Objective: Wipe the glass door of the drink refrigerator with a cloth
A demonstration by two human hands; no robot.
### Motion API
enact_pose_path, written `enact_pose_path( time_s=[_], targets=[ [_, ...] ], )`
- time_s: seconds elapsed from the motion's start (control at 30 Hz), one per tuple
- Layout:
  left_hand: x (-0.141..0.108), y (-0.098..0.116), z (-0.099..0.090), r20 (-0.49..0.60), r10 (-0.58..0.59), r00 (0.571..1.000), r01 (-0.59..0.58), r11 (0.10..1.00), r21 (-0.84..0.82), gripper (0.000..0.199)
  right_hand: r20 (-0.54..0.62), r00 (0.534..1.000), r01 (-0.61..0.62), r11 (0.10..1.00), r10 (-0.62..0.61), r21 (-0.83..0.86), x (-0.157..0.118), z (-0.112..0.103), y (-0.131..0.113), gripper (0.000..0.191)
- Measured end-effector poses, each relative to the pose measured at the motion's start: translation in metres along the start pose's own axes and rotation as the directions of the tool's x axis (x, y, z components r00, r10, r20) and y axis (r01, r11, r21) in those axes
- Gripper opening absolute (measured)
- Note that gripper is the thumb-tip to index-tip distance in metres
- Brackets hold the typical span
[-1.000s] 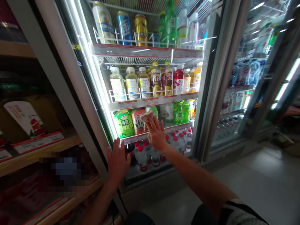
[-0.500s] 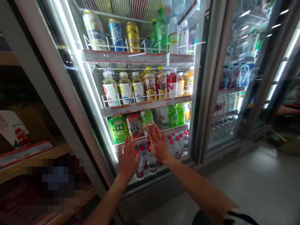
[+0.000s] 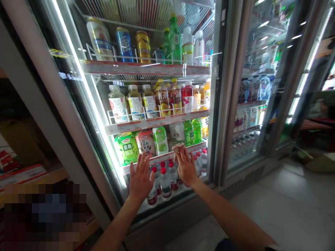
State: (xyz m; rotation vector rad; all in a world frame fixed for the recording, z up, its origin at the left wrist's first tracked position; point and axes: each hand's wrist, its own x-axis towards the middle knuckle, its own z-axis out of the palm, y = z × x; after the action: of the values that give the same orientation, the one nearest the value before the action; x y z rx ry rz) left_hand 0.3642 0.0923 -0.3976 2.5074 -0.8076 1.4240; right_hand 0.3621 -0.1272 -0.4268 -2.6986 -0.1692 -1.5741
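A glass fridge door stands shut in front of me, with drinks on the shelves behind it. My right hand (image 3: 186,168) presses a crumpled, pale brownish cloth (image 3: 178,147) flat against the glass, at the level of the lower shelf edge. Its fingers lie over the cloth. To the left, my left hand (image 3: 141,177) is raised with fingers spread, palm toward the glass, and holds nothing. Behind its fingertips, through the glass, are a red drink pouch (image 3: 145,142) and a green pouch (image 3: 126,148). Red-capped water bottles (image 3: 165,183) show between my hands.
Metal door frame (image 3: 222,94) runs up the right side, with another lit fridge (image 3: 251,111) beyond it. At left is a wooden shelf (image 3: 56,177) with price labels; a blurred-out patch covers its lower part. Grey floor (image 3: 264,202) lies at lower right.
My right hand has slid the cloth right and slightly down across the glass, uncovering a green bottle behind it. My left hand stays nearly in place. The view has shifted slightly.
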Motion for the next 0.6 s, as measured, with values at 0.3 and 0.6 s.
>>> enact_pose_path(
  time_s=[0.3, 0.6],
  targets=[
    [0.019, -0.004, 0.004, -0.059, -0.007, 0.998, 0.007, 1.0, -0.008, 0.062, -0.046, 0.978, -0.206, 0.977, 0.204, -0.057, 0.016, -0.006, 0.046, 0.061],
    [0.02, -0.008, 0.005, -0.115, 0.021, 0.993, -0.021, 1.0, 0.0, 0.072, -0.1, 0.946, -0.318, 0.942, 0.308, -0.11, 0.022, -0.005, 0.092, 0.06]
  ],
)
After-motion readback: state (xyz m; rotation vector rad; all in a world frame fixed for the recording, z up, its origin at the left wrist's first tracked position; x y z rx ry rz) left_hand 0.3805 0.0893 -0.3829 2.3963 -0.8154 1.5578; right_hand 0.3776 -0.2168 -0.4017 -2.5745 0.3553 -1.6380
